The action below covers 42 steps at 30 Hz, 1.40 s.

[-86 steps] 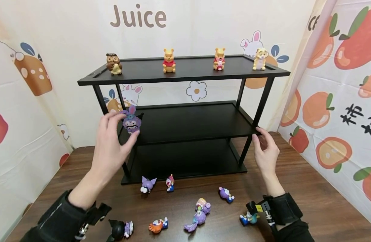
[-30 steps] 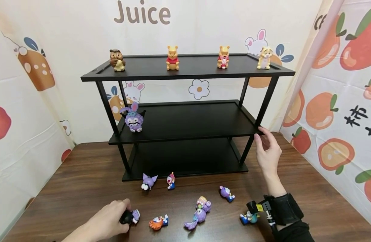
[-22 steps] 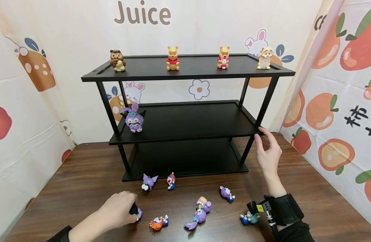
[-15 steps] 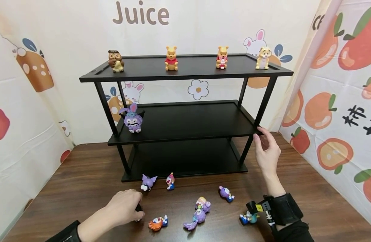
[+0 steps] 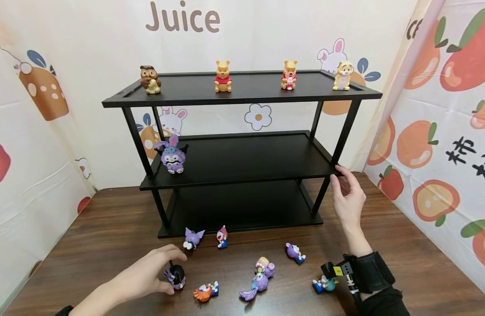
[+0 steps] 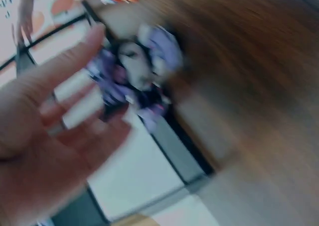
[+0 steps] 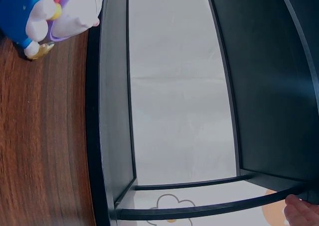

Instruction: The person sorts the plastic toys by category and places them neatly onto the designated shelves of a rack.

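Black-and-purple figurine (image 5: 178,274) framed by the left hand (image 5: 147,272)

Here on the left, thumb and fingers stand apart around that figurine on the brown table (image 5: 88,245); whether any fingertip touches it, I can't tell. Just to its right, an orange figurine (image 5: 204,292) lies down. Further along lies a small purple figurine (image 5: 294,251), and beyond it the right hand (image 5: 348,197) has thumb and fingers clamped on the black rack (image 5: 242,158), at its middle shelf's corner!

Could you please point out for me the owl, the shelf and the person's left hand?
Owl (image 5: 150,80): head view, on the middle of its body.
Shelf (image 5: 242,160): head view, on a bare part of its middle board.
Left hand (image 5: 148,272): head view, on its back.
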### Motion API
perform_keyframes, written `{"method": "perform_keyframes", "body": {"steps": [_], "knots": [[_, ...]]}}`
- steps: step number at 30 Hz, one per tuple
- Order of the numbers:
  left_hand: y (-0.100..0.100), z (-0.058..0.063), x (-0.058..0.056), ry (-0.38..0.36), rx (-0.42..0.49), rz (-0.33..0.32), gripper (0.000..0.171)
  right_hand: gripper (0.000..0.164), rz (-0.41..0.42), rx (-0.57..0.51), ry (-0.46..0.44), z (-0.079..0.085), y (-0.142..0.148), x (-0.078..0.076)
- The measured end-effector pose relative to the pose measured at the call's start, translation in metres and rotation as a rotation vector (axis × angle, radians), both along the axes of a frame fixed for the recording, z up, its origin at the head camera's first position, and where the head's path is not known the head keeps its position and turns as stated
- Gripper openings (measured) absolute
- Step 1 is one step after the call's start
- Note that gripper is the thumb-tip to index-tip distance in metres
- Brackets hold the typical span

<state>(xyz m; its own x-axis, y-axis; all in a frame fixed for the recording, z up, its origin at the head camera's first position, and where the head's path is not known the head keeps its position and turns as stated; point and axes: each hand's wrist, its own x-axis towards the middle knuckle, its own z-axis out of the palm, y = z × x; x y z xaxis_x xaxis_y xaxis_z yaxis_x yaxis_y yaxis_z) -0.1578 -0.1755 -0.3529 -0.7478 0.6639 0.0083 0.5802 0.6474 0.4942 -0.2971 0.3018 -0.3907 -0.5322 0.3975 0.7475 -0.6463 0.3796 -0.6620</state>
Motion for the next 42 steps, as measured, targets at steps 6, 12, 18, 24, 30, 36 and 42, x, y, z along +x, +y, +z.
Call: {"method": "perform_keyframes", "body": {"steps": [6,12,18,24,30,36,42], "knots": [[-0.02,-0.017,-0.006,0.06,0.17,-0.088,0.054,0.028,-0.062,0.062,-0.057,0.041,-0.032,0.038],[-0.029,-0.031,-0.012,-0.137,0.262,-0.052,0.059,0.028,-0.106,0.088,-0.093,0.048,-0.037,0.045],[-0.029,-0.043,-0.019,-0.353,0.438,-0.156,0.043,0.029,-0.043,0.051,-0.053,0.032,-0.027,0.032],[-0.027,-0.046,-0.019,-0.398,0.506,-0.124,0.036,0.032,-0.078,0.075,-0.018,-0.014,0.009,-0.012],[-0.015,-0.042,-0.012,-0.324,0.596,-0.017,0.035,0.037,-0.144,0.167,-0.028,-0.055,0.043,-0.049],[0.006,-0.029,-0.002,-0.236,0.643,0.132,0.035,0.038,-0.149,0.179,-0.034,-0.058,0.045,-0.05],[0.029,-0.017,0.003,-0.145,0.732,0.199,0.031,0.039,-0.158,0.182,-0.025,-0.054,0.041,-0.047]]}}
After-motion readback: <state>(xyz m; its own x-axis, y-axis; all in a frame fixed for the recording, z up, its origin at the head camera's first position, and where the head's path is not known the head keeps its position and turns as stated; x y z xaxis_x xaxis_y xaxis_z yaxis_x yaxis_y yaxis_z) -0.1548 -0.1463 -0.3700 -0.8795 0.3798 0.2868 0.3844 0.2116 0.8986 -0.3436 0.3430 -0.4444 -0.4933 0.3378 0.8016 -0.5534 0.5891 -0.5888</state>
